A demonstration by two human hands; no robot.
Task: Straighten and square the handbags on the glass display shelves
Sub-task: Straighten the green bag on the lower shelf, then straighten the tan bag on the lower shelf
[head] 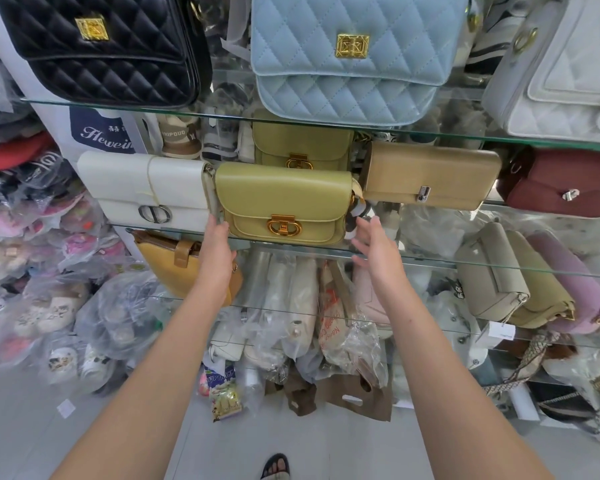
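Olive handbag (284, 202), left hand (218, 244) touching, right hand (374, 249) beside

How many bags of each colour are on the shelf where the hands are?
white bag: 1
yellow-green bags, one in front, one behind: 2
tan bag: 1
dark red bag: 1
Total: 5

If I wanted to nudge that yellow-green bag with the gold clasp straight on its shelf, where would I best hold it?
Probably by its two short ends, low down, one hand from each side. The yellow-green bag is boxy with flat ends, and its front carries the flap and gold clasp. The left hand touches the left end; the right hand is open beside the right.
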